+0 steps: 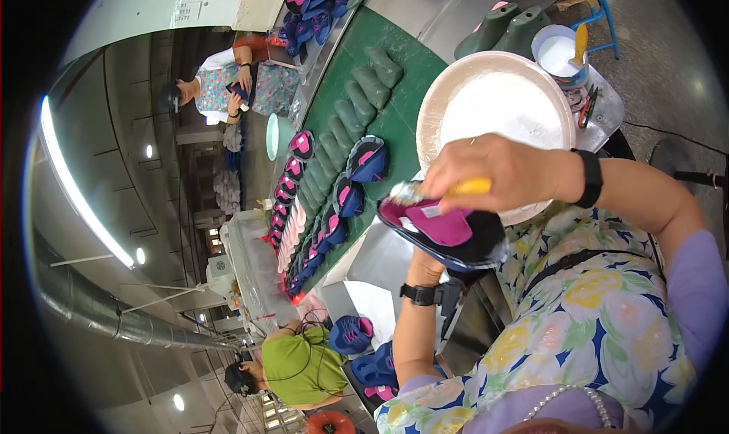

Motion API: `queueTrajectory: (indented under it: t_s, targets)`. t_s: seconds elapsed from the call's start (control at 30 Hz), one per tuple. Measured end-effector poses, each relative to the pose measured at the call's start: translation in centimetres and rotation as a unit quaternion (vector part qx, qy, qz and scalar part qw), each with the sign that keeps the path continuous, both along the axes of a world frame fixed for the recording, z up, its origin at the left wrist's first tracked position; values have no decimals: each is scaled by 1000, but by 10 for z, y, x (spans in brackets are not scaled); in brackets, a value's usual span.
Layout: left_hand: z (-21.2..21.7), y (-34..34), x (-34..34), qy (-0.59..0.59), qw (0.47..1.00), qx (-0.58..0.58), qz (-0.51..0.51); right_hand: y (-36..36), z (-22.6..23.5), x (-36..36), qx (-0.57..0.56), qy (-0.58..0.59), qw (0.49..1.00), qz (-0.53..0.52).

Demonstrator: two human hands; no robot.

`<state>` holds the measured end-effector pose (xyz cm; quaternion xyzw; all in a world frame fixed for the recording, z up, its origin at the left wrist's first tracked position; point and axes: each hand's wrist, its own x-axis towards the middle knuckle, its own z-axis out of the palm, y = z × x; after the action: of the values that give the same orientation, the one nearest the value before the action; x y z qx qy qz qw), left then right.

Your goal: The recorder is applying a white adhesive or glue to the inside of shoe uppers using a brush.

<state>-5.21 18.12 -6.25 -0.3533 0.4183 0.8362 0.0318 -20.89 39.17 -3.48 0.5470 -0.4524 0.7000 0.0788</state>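
My right hand (486,172) is closed around the yellow handle of a brush (472,187), whose bristles are smeared with white. The bristle end touches the edge of a dark shoe upper (448,229) with a pink lining inside. From below, my left hand (427,264) holds that upper; its fingers are mostly hidden behind the shoe. Just beyond my right hand stands a wide pale basin (429,119) with white liquid (497,107) in it, partly covered by that hand.
A green belt (406,107) carries rows of green shoe lasts (361,100) and navy-and-pink uppers (349,196). By the basin stand a small tub (558,54) with a yellow-handled tool and dark lasts (512,31). Two co-workers (304,366) (216,85) are nearby. More uppers (351,334) lie below.
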Motion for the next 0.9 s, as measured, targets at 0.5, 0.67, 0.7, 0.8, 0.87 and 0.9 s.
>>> queueTrajectory:
  t_s: [0.5, 0.67, 0.7, 0.8, 0.87, 0.9]
  targets:
    - [-18, -1, 19, 47, 996, -4, 78, 23, -2, -34, 367, -65, 927, 34]
    - [-22, -16, 42, 69, 993, -90, 30, 11, 7, -25, 153, -52, 986, -33]
    - [-23, -16, 56, 75, 991, -110, 20, 11, 5, -24, 148, -20, 989, -25]
    - [-22, -37, 66, 86, 981, -170, 19, 21, 1, -29, 250, -16, 968, 11]
    - [-31, -41, 78, 89, 974, -208, 19, 33, 10, -32, 362, -36, 931, 33]
    - [-34, -44, 87, 89, 970, -226, 20, 29, 8, -30, 365, -36, 929, 41]
